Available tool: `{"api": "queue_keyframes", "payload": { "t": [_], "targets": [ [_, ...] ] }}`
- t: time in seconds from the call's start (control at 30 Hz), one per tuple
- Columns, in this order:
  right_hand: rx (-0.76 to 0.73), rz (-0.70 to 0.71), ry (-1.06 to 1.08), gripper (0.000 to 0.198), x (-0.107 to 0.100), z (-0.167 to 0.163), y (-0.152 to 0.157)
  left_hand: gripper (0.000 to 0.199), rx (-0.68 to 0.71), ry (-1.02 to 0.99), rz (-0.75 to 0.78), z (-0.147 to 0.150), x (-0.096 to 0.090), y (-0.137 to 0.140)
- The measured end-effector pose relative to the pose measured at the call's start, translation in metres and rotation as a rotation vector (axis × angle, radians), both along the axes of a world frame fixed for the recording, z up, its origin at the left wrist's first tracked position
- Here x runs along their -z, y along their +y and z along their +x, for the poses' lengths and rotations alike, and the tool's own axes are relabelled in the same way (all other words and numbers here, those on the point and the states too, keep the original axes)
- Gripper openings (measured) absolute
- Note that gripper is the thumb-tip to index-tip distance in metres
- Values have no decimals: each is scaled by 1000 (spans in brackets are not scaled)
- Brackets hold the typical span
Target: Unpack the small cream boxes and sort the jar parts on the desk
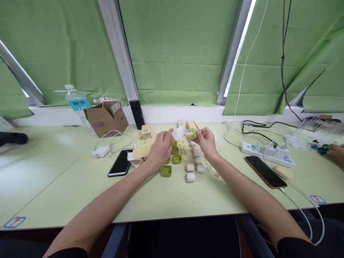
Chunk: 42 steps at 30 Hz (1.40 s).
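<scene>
My left hand is closed on a small carton whose white flap sticks out past the fingertips. Between thumb and fingers of my right hand is a small clear container with green and yellow, held close to the flap. Small green square cups stand in rows below my left hand. Beside them lie tiny yellow pieces. Several pale pink, rounded block-like pieces line up below my right hand. Pale yellow cartons lie left of and partly behind my left hand.
A black phone and a white charger lie to the left, near a brown cardboard box and water bottle. Rightward are a power strip, another phone and cables. Another person's hand shows at the right edge.
</scene>
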State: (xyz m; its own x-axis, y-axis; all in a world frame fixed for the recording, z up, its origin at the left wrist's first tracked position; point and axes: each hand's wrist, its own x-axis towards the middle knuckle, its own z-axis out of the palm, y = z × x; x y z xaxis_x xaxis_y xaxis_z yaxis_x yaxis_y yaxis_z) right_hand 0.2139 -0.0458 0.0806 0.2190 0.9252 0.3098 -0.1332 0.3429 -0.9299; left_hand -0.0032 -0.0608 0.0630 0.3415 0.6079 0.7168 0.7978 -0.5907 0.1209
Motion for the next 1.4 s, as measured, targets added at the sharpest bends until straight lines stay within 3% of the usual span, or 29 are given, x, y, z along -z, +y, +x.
{"api": "queue_keyframes", "payload": {
  "t": [0.17, 0.33, 0.47, 0.6, 0.73, 0.93, 1.07, 1.2, 1.3, 1.4],
  "targets": [
    [-70, 105, -144, 35, -10, 7, -9, 61, 50, -180, -62, -3, -14, -1],
    [-447, 201, -830, 14, -21, -5, -46, 60, 215, -605, -221, -6, -21, 5],
    [-489, 282, -1359, 11, -20, -27, -74, 62, 465, -870, -380, -3, -20, 8],
    [-553, 279, -1538, 9, -19, -35, -86, 62, 641, -1078, -536, -1, -23, 6],
    [-557, 237, -1375, 10, -20, -29, -81, 61, 777, -1218, -697, -1, -27, 3],
    [-291, 100, -504, 32, -20, -11, -30, 51, 848, -1287, -893, 3, -31, 2],
    [-527, -18, -154, 49, -29, -6, 5, 53, 896, -1256, -974, 15, -36, 12],
    [-668, -75, -15, 48, -41, -9, 21, 53, 858, -1215, -959, 27, -41, 28],
    [-615, -86, 47, 46, -44, -9, 27, 55, 737, -1158, -818, 28, -41, 37],
    [-558, -123, 57, 46, -41, -6, 33, 64, 725, -1026, -715, 25, -37, 40]
  ]
}}
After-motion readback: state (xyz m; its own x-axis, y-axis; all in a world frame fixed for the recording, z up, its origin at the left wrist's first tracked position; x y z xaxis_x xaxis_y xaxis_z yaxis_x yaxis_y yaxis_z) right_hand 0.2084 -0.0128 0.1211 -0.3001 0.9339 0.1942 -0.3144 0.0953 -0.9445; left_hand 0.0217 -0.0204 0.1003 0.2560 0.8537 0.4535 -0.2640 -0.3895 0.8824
